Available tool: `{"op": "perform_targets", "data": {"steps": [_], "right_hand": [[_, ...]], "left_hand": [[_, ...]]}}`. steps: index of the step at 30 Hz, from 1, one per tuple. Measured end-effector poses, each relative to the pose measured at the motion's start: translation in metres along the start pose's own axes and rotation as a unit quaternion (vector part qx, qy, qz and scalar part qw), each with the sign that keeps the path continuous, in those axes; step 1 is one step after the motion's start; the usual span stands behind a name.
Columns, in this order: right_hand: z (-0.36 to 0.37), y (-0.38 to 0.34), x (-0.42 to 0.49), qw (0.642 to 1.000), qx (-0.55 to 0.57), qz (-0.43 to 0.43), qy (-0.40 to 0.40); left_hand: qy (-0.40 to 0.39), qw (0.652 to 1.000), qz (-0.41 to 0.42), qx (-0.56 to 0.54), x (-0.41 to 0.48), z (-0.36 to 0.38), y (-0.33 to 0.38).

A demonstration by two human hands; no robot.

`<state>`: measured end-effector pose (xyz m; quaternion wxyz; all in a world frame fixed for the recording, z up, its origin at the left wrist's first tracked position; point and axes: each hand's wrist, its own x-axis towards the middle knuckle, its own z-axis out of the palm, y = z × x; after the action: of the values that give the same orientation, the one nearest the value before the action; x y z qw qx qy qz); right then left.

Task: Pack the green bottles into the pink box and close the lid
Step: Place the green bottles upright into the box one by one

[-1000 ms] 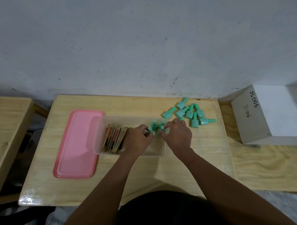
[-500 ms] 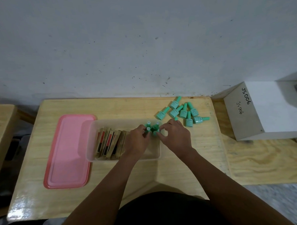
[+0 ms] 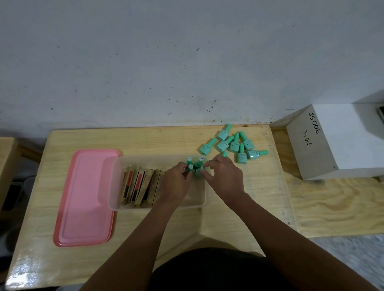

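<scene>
A clear plastic box (image 3: 115, 184) sits mid-table, with its pink lid (image 3: 85, 198) lying flat to its left. Several green bottles (image 3: 195, 165) stand upright in the box's right end. My left hand (image 3: 177, 183) grips one of these bottles from the left. From the right, my right hand (image 3: 223, 177) pinches another of the upright bottles. A pile of several more green bottles (image 3: 235, 144) lies on the table beyond the box's right end.
Several thin gold-and-red packets (image 3: 140, 187) stand in the box's left half. A white block marked JS006 (image 3: 340, 143) stands at the right on a lower wooden board. A grey wall runs behind the table; another wooden surface (image 3: 0, 167) is at far left.
Both hands stay on the upright bottles in the box, with only small finger shifts. The camera view has drifted so the scene sits further left.
</scene>
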<state>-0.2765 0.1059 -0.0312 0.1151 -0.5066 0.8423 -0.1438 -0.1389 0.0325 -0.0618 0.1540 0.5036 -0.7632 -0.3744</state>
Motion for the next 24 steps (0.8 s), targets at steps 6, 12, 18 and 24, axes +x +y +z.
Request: {"op": "perform_targets", "data": {"steps": [6,12,18,24], "right_hand": [[-0.003,0.001,0.002,1.000,-0.010,-0.003,-0.023],[-0.001,0.000,0.000,1.000,0.000,0.002,-0.009],[-0.009,0.007,-0.002,1.000,0.023,-0.008,0.016],[-0.033,0.049,-0.008,0.986,0.093,0.121,0.064]], "left_hand": [[-0.001,1.000,-0.011,-0.008,0.000,-0.001,0.002],[-0.006,1.000,-0.023,-0.006,-0.001,-0.002,0.004],[-0.010,1.000,-0.023,0.016,-0.004,-0.013,0.011],[0.060,0.996,0.046,0.039,-0.005,-0.024,0.030]]}}
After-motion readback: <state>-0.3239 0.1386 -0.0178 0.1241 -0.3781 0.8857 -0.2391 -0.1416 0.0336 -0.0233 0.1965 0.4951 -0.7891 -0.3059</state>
